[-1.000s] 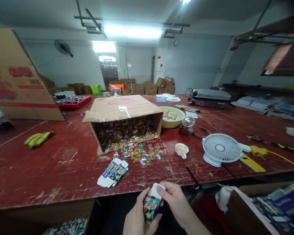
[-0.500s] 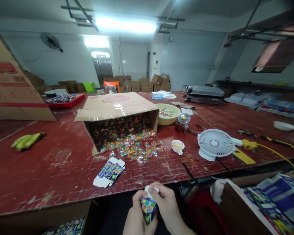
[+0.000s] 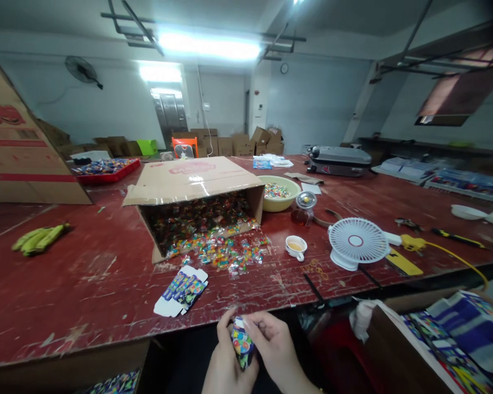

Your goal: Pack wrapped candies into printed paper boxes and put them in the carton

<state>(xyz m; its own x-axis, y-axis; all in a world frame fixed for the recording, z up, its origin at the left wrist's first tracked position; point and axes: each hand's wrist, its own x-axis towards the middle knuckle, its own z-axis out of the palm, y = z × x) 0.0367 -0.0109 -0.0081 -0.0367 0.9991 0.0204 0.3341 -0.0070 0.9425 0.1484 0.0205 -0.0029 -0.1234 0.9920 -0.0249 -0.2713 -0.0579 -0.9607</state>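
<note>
Just off the table's front edge, a small printed candy box (image 3: 243,346) is held between both hands. My left hand (image 3: 224,358) wraps its left side and bottom. Around the top and right side close the fingers of my right hand (image 3: 277,347), the thumb pressing by the white top flap. Flattened box blanks (image 3: 181,290), purple with white flaps, lie on the table ahead and left. Beyond them, wrapped colourful candies (image 3: 230,251) spill from a large cardboard carton (image 3: 201,172) tipped on its side.
On the red table (image 3: 94,290) stand a teacup (image 3: 296,247), a glass teapot (image 3: 303,210), a white fan (image 3: 357,241) and a candy bowl (image 3: 281,203). Bananas (image 3: 40,239) lie left. Below the edge are a carton (image 3: 398,345) of printed boxes and, lower left, another with finished-looking packs (image 3: 115,383).
The white flap on top of the small box stood up before and now lies folded down under my right fingers. The view has shifted slightly.
</note>
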